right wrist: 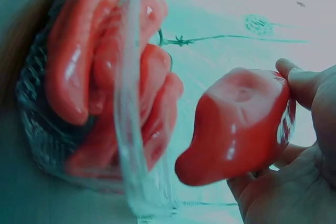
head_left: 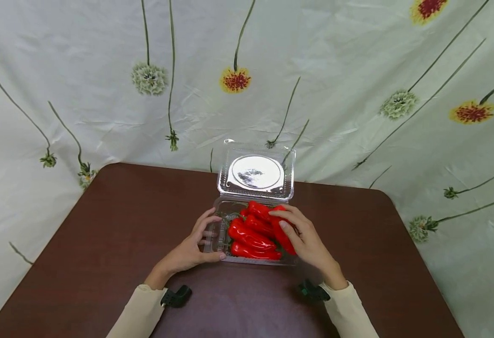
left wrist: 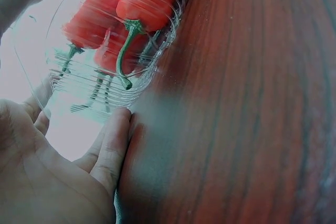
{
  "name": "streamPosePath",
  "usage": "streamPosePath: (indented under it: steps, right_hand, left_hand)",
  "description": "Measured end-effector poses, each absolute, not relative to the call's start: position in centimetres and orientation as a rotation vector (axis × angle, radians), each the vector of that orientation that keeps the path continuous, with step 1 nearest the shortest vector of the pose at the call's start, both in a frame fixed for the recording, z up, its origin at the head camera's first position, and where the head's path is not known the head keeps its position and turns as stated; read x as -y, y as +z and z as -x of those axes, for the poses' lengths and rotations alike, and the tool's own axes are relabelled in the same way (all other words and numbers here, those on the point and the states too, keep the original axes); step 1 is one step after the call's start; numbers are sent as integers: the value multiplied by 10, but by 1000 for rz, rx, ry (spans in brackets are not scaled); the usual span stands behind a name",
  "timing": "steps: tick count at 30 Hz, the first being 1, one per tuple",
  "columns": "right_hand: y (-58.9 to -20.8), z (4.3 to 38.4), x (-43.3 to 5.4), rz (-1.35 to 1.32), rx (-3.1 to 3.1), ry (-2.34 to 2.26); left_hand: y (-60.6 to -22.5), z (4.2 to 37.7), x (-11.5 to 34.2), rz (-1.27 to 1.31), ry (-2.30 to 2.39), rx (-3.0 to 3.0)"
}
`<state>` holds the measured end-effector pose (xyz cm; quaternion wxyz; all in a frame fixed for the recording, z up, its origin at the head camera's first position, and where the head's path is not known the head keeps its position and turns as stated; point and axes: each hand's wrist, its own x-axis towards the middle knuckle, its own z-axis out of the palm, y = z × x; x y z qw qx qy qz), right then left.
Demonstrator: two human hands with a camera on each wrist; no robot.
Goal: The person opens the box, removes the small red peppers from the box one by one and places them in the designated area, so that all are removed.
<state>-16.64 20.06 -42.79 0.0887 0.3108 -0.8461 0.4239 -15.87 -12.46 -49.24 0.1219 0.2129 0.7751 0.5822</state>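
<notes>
A clear plastic clamshell container (head_left: 253, 264) stands with its lid (head_left: 257, 193) raised. Several long red peppers (head_left: 251, 234) with green stems lie in its base. My right hand (head_left: 307, 237) holds another red pepper (right wrist: 236, 124) over the right end of the base; in the right wrist view it appears gripped between thumb and fingers, beside the container wall. My left hand (head_left: 187, 251) rests at the container's left end, thumb at the front corner and fingers spread along the side. In the left wrist view, straight fingers (left wrist: 113, 150) touch the ribbed wall near a stem.
The container sits near the far edge of a dark brown wooden table (head_left: 154, 206). Behind the table hangs a pale cloth (head_left: 335, 70) printed with flowers. Dark wrist straps (head_left: 177, 296) circle both wrists below cream sleeves.
</notes>
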Motion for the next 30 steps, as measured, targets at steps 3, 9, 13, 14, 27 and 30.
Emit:
streamPosePath:
  steps: [3,9,13,14,27,30]
  right_hand:
    - [-424,167,-206,-877,2520,1310]
    - [-421,170,-219,-773,2516,1473]
    - [-422,173,-228,-725,2501,1557]
    - [-423,174,-231,-715,2500,1563]
    - [-438,185,-257,-614,2516,1524]
    - [-442,189,-261,-561,2544,1510]
  left_hand:
    - [-492,158,125,-618,1700,-2262]
    - [-491,157,124,-626,1702,-2261]
    - [-491,157,124,-625,1700,-2262]
    - [-491,157,124,-625,1700,-2264]
    - [-493,157,125,-655,1693,-2296]
    - [-493,157,125,-661,1689,-2307]
